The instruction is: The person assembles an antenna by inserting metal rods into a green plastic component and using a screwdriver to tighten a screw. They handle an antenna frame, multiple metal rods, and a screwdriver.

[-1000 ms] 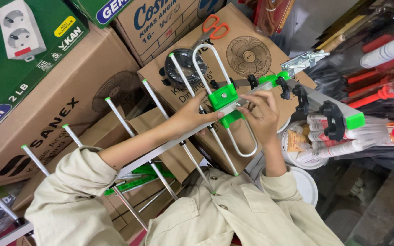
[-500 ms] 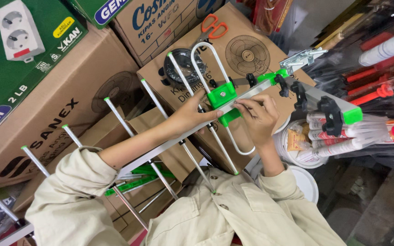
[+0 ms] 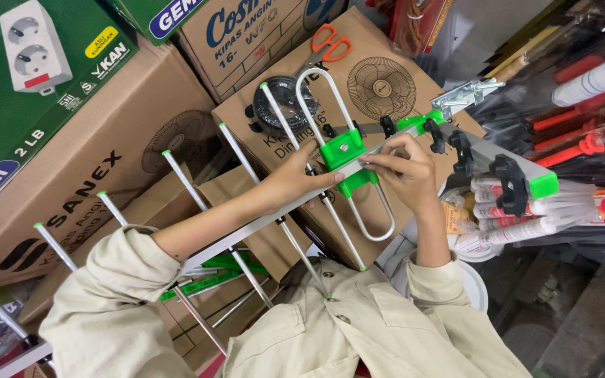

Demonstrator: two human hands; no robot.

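Both hands on an antenna boom at its green clamp, amid stacked boxes.

The left hand (image 3: 295, 178) has its fingers wrapped around the boom (image 3: 246, 234) just left of the clamp (image 3: 343, 148); the right hand (image 3: 404, 171) pinches fingers together on the boom just right of it. The looped rod (image 3: 358, 210) runs through the clamp. Risks, as I judge: a twist could bend the thin rods (image 3: 190, 192) left of the clamp against the boxes (image 3: 92, 203), or the loop could slip out of the clamp.
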